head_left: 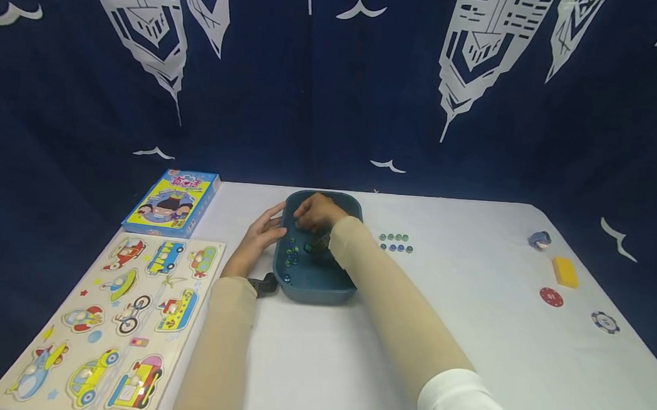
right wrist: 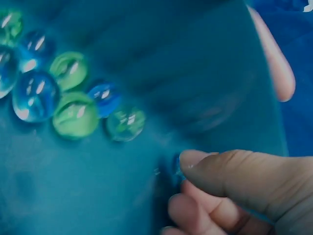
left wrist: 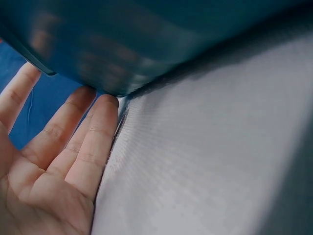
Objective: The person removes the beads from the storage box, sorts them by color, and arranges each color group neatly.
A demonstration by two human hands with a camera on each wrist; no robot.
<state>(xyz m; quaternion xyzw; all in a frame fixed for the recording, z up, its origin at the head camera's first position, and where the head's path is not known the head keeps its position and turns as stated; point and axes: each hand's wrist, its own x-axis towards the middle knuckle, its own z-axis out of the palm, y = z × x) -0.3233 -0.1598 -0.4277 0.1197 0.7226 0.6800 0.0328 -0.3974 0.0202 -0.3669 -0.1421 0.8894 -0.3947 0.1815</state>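
Note:
A teal plastic tub stands on the white table with several blue and green glass marbles along its left side. My left hand rests against the outside of the tub's left wall, its fingers fairly straight in the left wrist view. Inside the tub, toward its far end, is my right hand. Between its thumb and fingers it pinches a blue glass marble, mostly hidden by the thumb. Loose marbles lie close to that hand on the tub floor.
Right of the tub, green marbles and bluish marbles form two short rows. A wooden puzzle board and a blue card box lie at left. Far right are a yellow block, a red chip, a white-and-dark chip and a small blue-grey object.

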